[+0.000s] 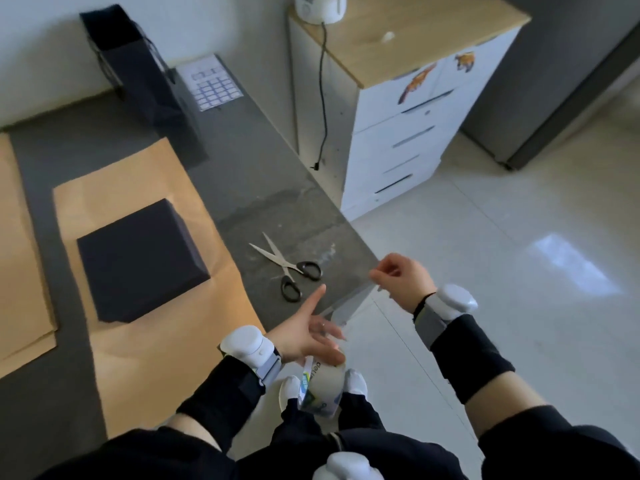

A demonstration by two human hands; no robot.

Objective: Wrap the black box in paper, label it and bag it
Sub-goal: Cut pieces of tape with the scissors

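1. My right hand pinches the free end of a clear tape strip between thumb and fingertips, with the other fingers curled in.
2. My left hand holds the tape roll low and near me. The index finger points straight out, and I cannot tell just how the other fingers sit on the roll.
3. The strip runs taut between my two hands, off the near right corner of the grey table. I judge it thin, limp and sticky. Given slack it would likely fold onto itself, so I would keep it tight and touch only its end.
4. The scissors lie open on the table just beyond my left hand, close enough to reach for the cut.
5. The black box sits further left, flat on a kraft paper sheet and not yet wrapped.
6. The box looks rigid, square-edged and probably light, so I would grip it by two opposite side faces. The paper looks stiff enough to hold a crease.
7. At the far side a label sheet lies flat. Just left of it a black bag stands upright against the wall.
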